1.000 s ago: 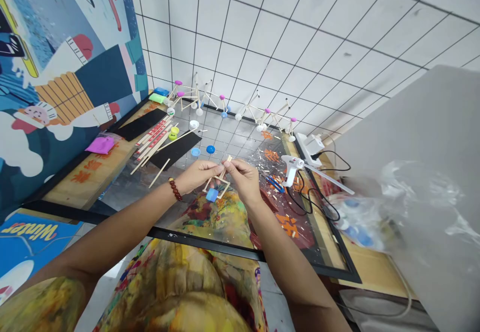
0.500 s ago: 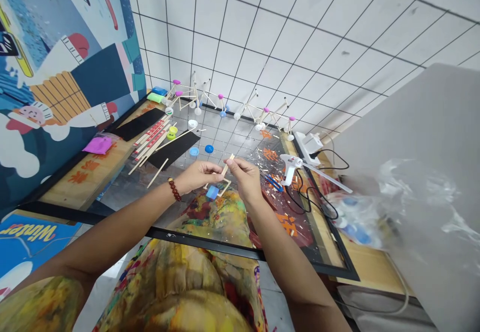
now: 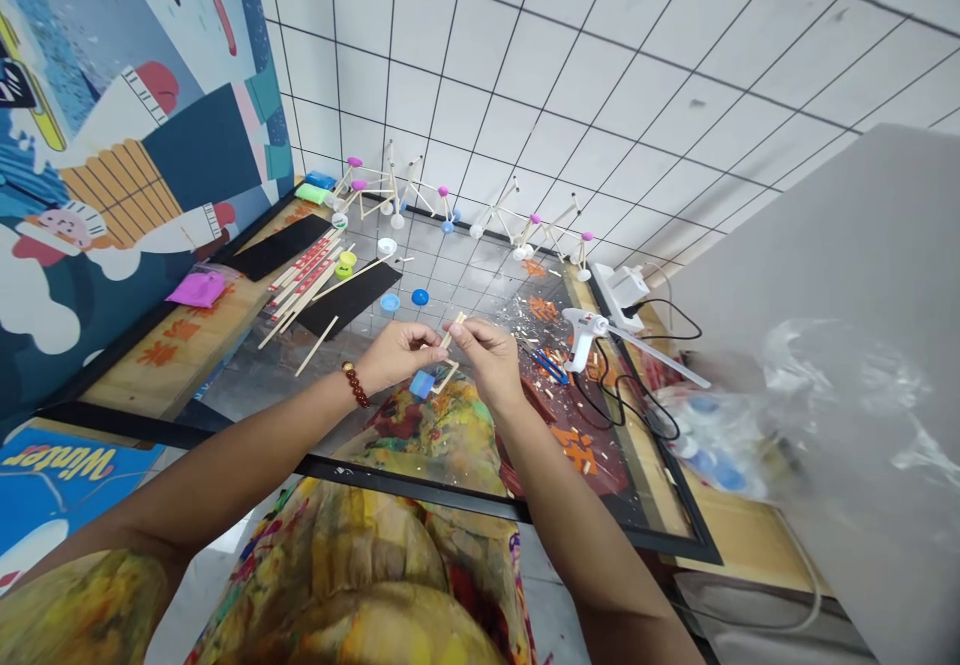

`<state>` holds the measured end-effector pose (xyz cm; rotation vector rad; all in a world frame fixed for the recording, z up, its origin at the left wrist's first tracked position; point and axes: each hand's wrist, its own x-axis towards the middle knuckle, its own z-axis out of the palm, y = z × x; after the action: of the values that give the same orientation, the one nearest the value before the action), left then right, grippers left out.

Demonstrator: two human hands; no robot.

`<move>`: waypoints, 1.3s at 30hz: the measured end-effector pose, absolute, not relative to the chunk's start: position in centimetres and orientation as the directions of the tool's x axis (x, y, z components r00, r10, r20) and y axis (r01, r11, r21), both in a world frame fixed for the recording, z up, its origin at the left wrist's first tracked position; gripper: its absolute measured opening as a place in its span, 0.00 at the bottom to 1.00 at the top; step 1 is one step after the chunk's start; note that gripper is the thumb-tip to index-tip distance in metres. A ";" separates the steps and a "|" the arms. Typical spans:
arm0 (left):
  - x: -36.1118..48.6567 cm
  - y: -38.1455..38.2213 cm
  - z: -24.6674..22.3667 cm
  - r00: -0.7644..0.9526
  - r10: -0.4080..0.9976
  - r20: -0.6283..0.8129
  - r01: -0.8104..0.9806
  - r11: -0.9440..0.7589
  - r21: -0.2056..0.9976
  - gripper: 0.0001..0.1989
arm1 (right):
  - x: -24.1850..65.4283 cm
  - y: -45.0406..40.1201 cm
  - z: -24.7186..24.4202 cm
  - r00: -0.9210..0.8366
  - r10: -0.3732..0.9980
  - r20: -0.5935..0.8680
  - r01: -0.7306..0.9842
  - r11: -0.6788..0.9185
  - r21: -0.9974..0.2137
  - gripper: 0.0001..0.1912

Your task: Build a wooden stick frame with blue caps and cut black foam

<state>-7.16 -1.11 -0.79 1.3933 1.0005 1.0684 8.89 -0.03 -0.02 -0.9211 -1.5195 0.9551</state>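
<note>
My left hand (image 3: 401,355) and my right hand (image 3: 486,353) meet above the glass tabletop, each closed in a pinch. Between them is a small frame of pale wooden sticks (image 3: 446,377), its upper end rising past my right thumb. My left fingertips grip the frame's left side, partly hiding it. A translucent blue piece (image 3: 421,384) hangs at the lower part of the frame; how it is fixed I cannot make out. Beyond the hands lie a dark blue cap (image 3: 420,297) and a light blue cap (image 3: 389,302).
Stick figures with pink caps (image 3: 443,191) line the back edge. Wooden sticks (image 3: 300,290) lie on the left beside black strips (image 3: 358,295). To the right are blue-handled pliers (image 3: 551,367), a white glue gun (image 3: 583,337) with its cord, and scattered wood bits.
The stick frame and its blue piece have tilted slightly, the blue piece shifting a little left. Both hands keep nearly the same place and grip.
</note>
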 end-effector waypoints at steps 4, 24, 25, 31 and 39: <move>-7.2 -1.1 -0.8 0.192 0.976 0.100 0.016 -0.105 0.994 0.12 | 8.8 -0.1 -0.2 -0.178 0.907 0.381 0.052 0.395 -0.917 0.09; -7.1 -0.9 -1.5 0.229 0.973 -0.003 -0.106 0.028 0.994 0.16 | 8.7 0.2 -0.4 -0.099 0.952 0.288 0.011 0.290 -0.957 0.12; -7.1 -0.9 -1.5 0.230 0.973 -0.001 -0.101 0.025 0.995 0.16 | 8.6 0.2 -0.3 -0.110 0.956 0.270 -0.005 0.272 -0.962 0.13; -6.8 -1.0 -1.2 0.292 0.955 0.049 -0.148 -0.005 0.989 0.23 | 8.8 0.3 0.0 -0.112 0.967 0.229 -0.033 0.227 -0.973 0.14; -6.4 -1.8 -1.5 0.083 0.899 0.429 0.390 -0.426 0.816 0.38 | 8.8 0.5 -0.4 -0.018 0.964 0.264 -0.070 0.263 -0.962 0.15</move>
<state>-6.39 -1.80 -1.52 1.8639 1.2687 1.3248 8.80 0.52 -0.38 -0.9503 -1.2943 1.0609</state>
